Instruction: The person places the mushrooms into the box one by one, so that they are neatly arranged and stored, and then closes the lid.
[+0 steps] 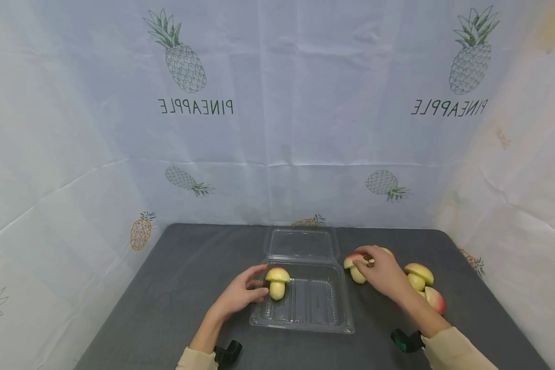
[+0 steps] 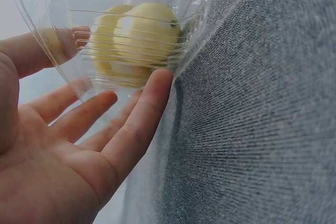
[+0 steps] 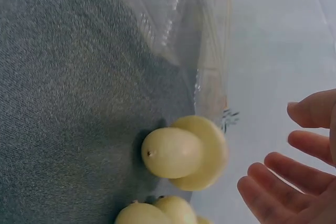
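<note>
In the head view, a yellow mushroom (image 1: pixel 277 283) sits left inside the clear box (image 1: pixel 300 326) on the bench (image 1: pixel 203 267); the right hand (image 1: pixel 383 272) hovers near a second mushroom (image 1: pixel 358 275), right of the box. Left wrist: the left hand (image 2: pixel 79 145) spreads loosely by the box wall. Right wrist: fingers (image 3: pixel 299 174) wide, apart from the second mushroom.

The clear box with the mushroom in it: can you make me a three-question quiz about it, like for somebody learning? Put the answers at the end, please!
1. Pick one: how many mushrooms lie in the clear plastic clamshell container?
A) none
B) one
C) four

2. True or false: the container's hinged lid is closed over its base.

3. Fill in the word: the ____ hand reaches among the loose mushrooms outside the container.

Key: 1: B. 2: False, the lid lies open behind the base. 3: right, as in right hand.
</note>
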`<state>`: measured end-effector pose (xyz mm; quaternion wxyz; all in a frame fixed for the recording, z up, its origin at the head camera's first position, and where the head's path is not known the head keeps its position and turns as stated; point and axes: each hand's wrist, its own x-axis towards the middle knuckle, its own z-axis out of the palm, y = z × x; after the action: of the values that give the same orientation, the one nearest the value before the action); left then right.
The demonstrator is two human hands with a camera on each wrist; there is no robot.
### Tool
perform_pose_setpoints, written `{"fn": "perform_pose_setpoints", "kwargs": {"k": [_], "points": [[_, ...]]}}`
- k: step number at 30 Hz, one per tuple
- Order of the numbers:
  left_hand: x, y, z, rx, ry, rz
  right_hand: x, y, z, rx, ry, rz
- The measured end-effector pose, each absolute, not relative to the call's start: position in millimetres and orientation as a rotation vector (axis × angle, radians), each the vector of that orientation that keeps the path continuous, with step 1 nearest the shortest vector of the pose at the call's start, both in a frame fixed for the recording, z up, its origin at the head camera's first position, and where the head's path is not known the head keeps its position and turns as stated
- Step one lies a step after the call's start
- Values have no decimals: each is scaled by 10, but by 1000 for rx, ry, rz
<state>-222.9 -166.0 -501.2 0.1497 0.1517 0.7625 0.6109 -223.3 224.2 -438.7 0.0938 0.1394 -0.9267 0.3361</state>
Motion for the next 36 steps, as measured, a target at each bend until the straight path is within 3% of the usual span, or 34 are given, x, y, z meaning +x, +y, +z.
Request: {"fn": "perform_pose_setpoints", "kwargs": {"k": [20, 36], "points": [[-2210, -1646, -5010, 435, 2170, 1773, -2493, 2269, -4732, 252, -2793, 1060], [-2177, -1653, -4957, 440, 2145, 1800, -2509, 2252, -4829, 295, -2756, 985]]}}
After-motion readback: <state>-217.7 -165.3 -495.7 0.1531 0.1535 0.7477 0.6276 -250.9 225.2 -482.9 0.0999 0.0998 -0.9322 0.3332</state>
